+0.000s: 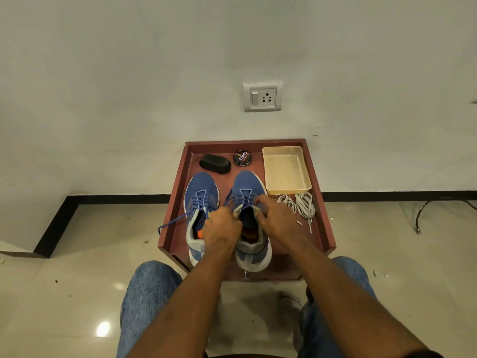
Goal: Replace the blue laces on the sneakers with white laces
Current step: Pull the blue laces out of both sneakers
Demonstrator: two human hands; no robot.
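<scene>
The blue knit sneaker with the grey heel (pixel 249 202) sits right under both hands, toe pointing away from the person, probably so the eyelets face up and are easy to get at. The left hand (pixel 221 228) is curled at the collar's left edge, looks like it's pinching the thin blue lace (pixel 245 196) there, while the right hand (pixel 276 218) grips the collar's right side with fingers bent over the top eyelets, likely steadying the shoe while the lace gets loosened. Just left of the left hand is the matching second blue sneaker (pixel 201 200), its lace end trailing off the red wooden tray-top stool (pixel 324 228). The bundled white flat laces (pixel 304 205) wait just right of the right hand, within easy reach.
</scene>
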